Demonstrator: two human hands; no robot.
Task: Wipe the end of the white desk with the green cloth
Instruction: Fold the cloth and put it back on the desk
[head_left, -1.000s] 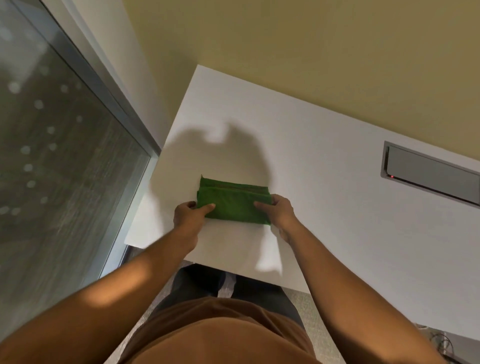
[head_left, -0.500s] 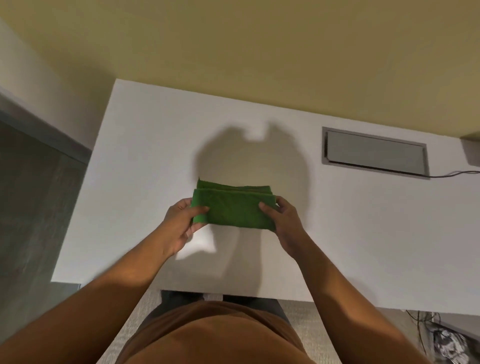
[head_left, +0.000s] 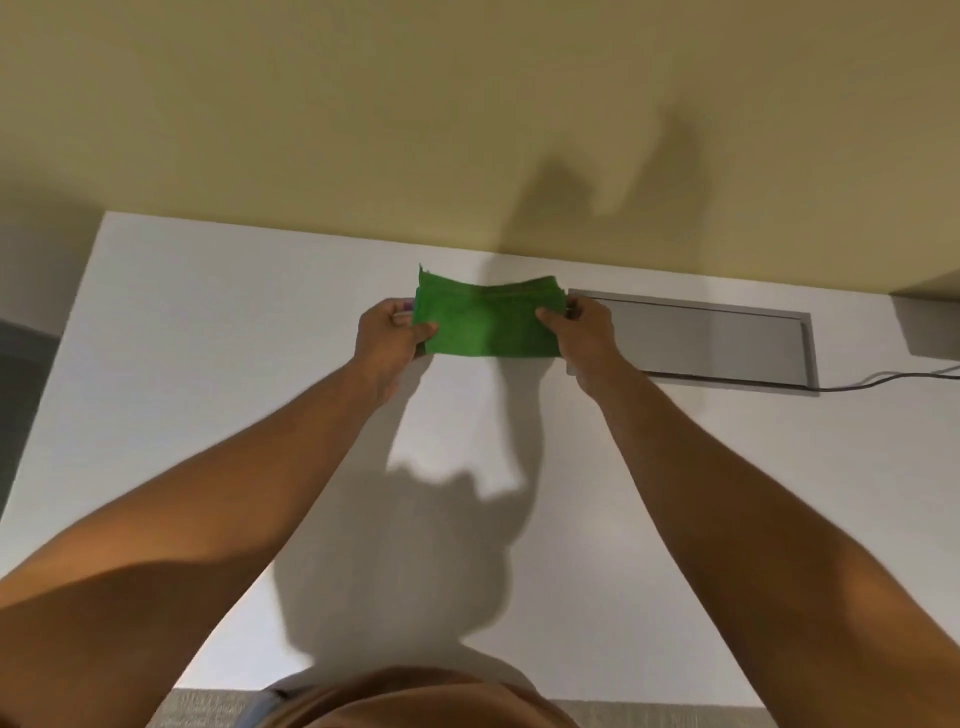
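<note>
Matt white desk (head_left: 208, 364), fuzzy green cloth (head_left: 483, 325)

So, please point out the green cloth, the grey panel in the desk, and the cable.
green cloth (head_left: 488, 325), head view, middle of its folded front face.
grey panel (head_left: 706, 340), head view, centre of its flat lid.
cable (head_left: 883, 378), head view, the stretch lying on the desk.

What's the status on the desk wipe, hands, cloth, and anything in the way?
Left hand and right hand each grip an end of the folded green cloth. Cloth near the far edge of the white desk. Grey cable hatch just right of it.
</note>
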